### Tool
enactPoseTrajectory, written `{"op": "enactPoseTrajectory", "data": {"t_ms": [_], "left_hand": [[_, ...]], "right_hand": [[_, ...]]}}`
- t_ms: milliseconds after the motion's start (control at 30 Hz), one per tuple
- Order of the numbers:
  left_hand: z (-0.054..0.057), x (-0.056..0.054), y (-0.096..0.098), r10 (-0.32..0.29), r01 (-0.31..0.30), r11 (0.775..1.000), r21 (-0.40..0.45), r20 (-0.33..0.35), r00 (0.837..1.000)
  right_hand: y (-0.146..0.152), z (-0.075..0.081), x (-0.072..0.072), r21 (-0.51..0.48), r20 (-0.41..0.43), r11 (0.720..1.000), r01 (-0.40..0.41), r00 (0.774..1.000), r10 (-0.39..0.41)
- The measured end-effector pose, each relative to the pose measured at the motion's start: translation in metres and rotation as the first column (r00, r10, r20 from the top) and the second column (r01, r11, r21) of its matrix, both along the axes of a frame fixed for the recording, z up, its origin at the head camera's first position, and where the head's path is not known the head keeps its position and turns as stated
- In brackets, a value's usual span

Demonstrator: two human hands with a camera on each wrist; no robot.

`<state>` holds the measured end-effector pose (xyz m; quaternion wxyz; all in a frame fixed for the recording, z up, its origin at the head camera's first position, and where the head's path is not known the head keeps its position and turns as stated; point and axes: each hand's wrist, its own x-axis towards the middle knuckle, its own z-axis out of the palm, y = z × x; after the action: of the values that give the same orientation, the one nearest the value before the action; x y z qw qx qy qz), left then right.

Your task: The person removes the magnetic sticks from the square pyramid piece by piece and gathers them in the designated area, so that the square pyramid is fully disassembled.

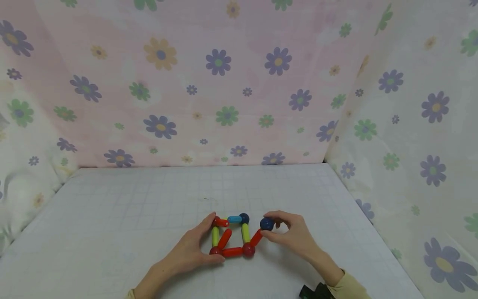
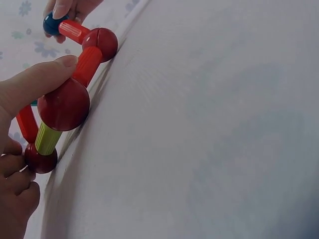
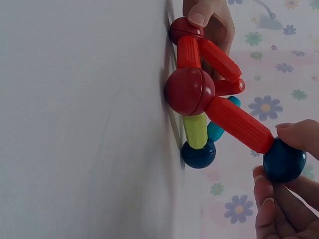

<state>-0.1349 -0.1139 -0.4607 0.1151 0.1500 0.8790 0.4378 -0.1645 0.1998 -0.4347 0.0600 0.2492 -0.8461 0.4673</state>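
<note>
A frame of magnetic rods and balls lies on the table. My left hand [image 1: 186,251] holds its left side, thumb on the near-left red ball [image 2: 65,105], other fingers by the far-left red ball [image 2: 41,159]. A red rod [image 1: 233,252] joins the near-left ball to the near-right red ball [image 1: 248,250]. Yellow-green rods [image 1: 245,233] form the sides; a far dark blue ball [image 3: 199,153] marks one corner. My right hand [image 1: 295,234] pinches another dark blue ball [image 3: 284,160], touching the raised end of a slanted red rod [image 3: 240,124] on the near-right ball.
Upward-slanting red rods [image 1: 225,238] rise from the left balls, and a light blue rod [image 1: 234,219] from the far blue ball. The white table [image 1: 112,216] meets a flowered cloth [image 1: 239,83] behind and at the sides. A black object [image 1: 317,291] sits by my right wrist.
</note>
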Motion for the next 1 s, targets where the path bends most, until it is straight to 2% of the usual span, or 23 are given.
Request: {"op": "enactPoseTrajectory", "data": {"t_ms": [333,733,1000], "left_hand": [[0.000,0.000,-0.001,0.019,-0.019,1.000,-0.017,-0.006,1.000],[-0.002,-0.001,-0.003,-0.006,0.006,0.999,-0.048,-0.009,1.000],[-0.003,-0.001,-0.006,-0.013,0.013,1.000,-0.010,-0.009,1.000]], "right_hand": [[0.009,-0.005,-0.005,0.025,0.061,1.000,-0.009,0.998,0.007],[0.011,-0.009,-0.007,0.026,0.108,1.000,-0.008,0.994,0.005],[0.012,-0.014,-0.010,0.031,0.130,0.999,0.021,0.991,-0.025]]}}
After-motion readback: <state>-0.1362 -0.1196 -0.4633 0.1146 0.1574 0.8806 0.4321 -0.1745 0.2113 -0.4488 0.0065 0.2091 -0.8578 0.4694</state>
